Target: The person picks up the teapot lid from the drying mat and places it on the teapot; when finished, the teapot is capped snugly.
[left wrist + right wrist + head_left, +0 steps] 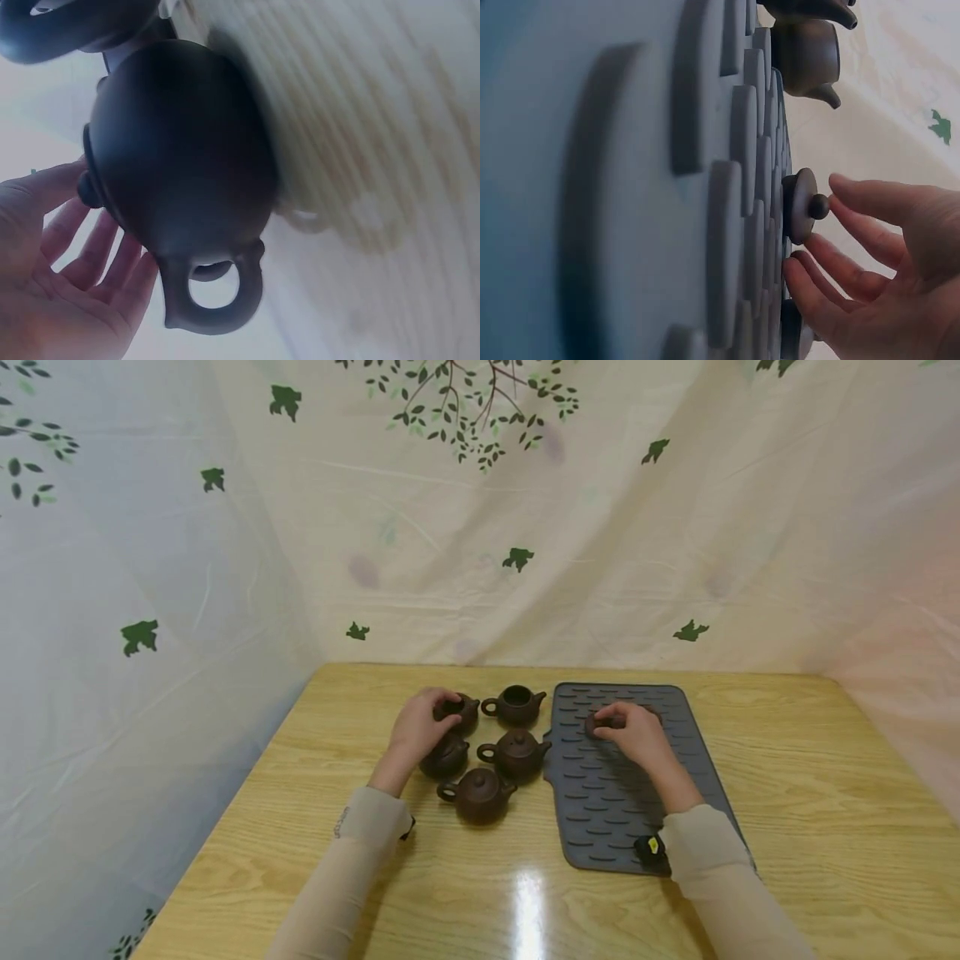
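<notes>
Several dark brown teapots stand on the wooden table. My left hand [423,727] is at the far-left teapot [467,717], thumb and fingers curved round its top; in the left wrist view a nearer lidded teapot [180,150] partly hides the fingers. Over the grey ridged mat [592,835], my right hand [633,735] reaches down at a round teapot lid [802,206]. The lid rests knob up on the mat, its knob beside my thumb and forefinger, which look apart from it. A second lid [793,330] is partly hidden below my fingers.
A lidless teapot [517,706] stands at the back, left of the mat. In front of it are two lidded teapots, one in the middle [517,755] and one nearest me [482,797]. A patterned cloth [480,527] hangs behind the table.
</notes>
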The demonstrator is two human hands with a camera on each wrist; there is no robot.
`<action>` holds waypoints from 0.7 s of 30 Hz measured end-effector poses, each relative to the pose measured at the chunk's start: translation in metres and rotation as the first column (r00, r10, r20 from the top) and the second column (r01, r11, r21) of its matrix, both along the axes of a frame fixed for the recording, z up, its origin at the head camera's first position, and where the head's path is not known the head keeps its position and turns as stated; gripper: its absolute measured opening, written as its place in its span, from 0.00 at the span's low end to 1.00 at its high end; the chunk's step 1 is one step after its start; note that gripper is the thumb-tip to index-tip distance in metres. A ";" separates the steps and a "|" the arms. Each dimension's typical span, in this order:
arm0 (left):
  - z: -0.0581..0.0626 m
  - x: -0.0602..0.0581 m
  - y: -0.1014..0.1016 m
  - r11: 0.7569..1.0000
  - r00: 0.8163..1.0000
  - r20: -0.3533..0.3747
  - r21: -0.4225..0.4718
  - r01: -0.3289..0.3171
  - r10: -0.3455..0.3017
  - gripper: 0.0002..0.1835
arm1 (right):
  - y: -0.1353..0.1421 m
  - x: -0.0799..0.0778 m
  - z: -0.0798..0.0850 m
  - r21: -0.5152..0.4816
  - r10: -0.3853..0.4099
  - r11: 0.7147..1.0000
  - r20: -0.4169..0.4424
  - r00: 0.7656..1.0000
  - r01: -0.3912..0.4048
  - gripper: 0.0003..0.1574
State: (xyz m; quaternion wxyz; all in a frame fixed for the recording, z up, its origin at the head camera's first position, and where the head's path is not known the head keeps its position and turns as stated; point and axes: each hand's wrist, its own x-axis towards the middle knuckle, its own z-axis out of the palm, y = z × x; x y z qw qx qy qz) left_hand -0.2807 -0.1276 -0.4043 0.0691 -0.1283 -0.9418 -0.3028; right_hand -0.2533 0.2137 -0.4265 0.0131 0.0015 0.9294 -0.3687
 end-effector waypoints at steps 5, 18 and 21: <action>-0.005 -0.004 -0.004 0.999 0.998 0.044 -0.001 -0.049 0.049 0.21 | 0.001 -0.003 -0.004 0.005 -0.016 1.000 -0.022 1.000 0.017 0.17; -0.009 -0.018 -0.013 0.996 0.981 0.176 -0.041 -0.074 0.080 0.28 | -0.001 -0.010 -0.004 0.061 -0.044 0.997 -0.029 0.999 0.046 0.14; -0.009 -0.022 -0.013 0.997 0.978 0.197 -0.034 -0.067 0.073 0.29 | -0.001 -0.009 -0.003 0.052 -0.050 0.997 -0.028 0.998 0.052 0.14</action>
